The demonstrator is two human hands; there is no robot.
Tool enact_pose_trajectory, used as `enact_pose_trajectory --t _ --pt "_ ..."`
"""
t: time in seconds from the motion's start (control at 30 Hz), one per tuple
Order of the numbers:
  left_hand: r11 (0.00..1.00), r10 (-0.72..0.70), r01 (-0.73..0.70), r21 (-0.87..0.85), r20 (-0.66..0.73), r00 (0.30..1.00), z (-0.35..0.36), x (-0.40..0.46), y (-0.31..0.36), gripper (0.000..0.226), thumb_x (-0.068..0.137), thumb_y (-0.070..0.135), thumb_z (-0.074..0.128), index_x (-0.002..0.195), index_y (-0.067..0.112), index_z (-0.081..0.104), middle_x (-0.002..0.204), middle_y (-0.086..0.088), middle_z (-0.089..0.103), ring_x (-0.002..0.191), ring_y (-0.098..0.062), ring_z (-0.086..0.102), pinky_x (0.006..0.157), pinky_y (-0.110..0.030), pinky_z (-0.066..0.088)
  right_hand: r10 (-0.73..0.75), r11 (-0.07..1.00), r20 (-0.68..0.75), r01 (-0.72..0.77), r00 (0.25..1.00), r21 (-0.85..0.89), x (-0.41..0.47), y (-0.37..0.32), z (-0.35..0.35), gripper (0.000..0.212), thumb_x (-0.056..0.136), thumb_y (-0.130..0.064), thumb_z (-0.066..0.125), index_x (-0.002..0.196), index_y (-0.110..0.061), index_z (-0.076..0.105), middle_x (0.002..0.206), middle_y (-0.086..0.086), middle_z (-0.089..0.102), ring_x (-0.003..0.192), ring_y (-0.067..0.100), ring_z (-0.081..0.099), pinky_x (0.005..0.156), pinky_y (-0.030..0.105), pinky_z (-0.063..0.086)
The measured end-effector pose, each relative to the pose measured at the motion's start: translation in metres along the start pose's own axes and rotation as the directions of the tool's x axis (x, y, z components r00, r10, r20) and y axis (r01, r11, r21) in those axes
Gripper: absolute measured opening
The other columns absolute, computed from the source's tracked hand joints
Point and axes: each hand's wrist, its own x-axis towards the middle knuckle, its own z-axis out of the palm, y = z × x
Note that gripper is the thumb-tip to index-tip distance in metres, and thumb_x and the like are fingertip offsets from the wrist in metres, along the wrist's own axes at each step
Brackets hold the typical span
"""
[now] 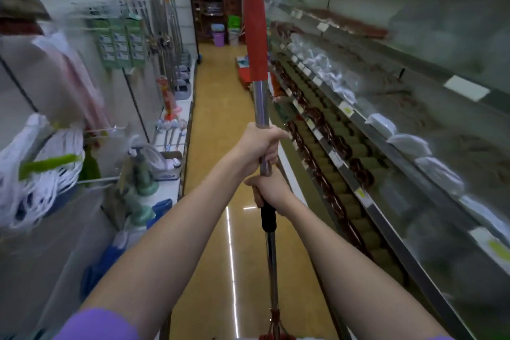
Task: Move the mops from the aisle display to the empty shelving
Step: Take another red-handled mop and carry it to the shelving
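Note:
I hold one mop (260,102) upright in front of me in the aisle. It has a metal pole, a red grip on top and a black collar lower down. My left hand (259,145) grips the metal pole. Just below, my right hand (271,190) grips the pole above the black collar. The mop's red head shows only at the bottom edge. More mops and broom handles (162,36) hang and stand along the left display. A white string mop head (41,174) in plastic hangs at the near left.
Shelving (386,146) with packaged goods and price tags lines the right side; its upper shelves look mostly bare. Plungers, brushes and blue items sit on the low left shelf (176,130). The yellow floor (220,124) runs ahead to buckets and racks at the aisle's far end.

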Motion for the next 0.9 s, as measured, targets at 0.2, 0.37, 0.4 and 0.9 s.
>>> enact_pose_trajectory --t 0.2,0.37,0.4,0.9 --pt "1.0 0.005 -0.005 -0.021 0.032 0.999 -0.047 0.116 0.023 0.051 0.093 0.001 0.058 0.053 0.017 0.03 0.043 -0.006 0.024 0.039 -0.018 0.02 0.049 -0.034 0.02 -0.014 1.0 -0.087 0.014 0.996 -0.005 0.116 -0.044 0.003 0.025 0.084 -0.004 0.057 0.062 -0.011 0.048 0.045 0.007 0.046 0.041 0.021 0.044 0.049 0.029 0.041" --pt "1.0 0.026 -0.026 -0.01 0.046 0.999 -0.073 0.191 0.029 0.049 0.092 0.001 0.059 0.054 0.017 0.032 0.042 -0.004 0.026 0.038 -0.018 0.021 0.048 -0.033 0.02 -0.061 0.998 -0.153 0.063 0.986 0.009 0.194 -0.062 0.001 0.037 0.087 -0.001 0.053 0.053 -0.012 0.044 0.035 0.0 0.042 0.033 0.015 0.041 0.039 0.019 0.035" --pt "0.999 0.036 -0.035 -0.007 0.051 0.998 -0.079 0.207 0.029 0.048 0.091 0.0 0.059 0.055 0.017 0.032 0.042 -0.004 0.026 0.038 -0.018 0.021 0.048 -0.034 0.019 -0.065 0.998 -0.157 0.068 0.985 0.016 0.212 -0.063 0.001 0.037 0.087 0.0 0.052 0.054 -0.012 0.044 0.034 -0.001 0.041 0.032 0.014 0.041 0.039 0.018 0.035" --pt "0.991 -0.073 0.095 0.095 -0.218 0.973 -0.18 0.529 0.026 0.047 0.085 -0.005 0.054 0.052 0.019 0.031 0.041 -0.002 0.024 0.038 -0.016 0.02 0.046 -0.029 0.024 -0.077 0.992 0.077 0.069 0.994 0.104 0.566 -0.092 -0.03 0.031 0.084 -0.002 0.057 0.055 -0.006 0.049 0.039 0.008 0.044 0.04 0.025 0.043 0.048 0.031 0.04"
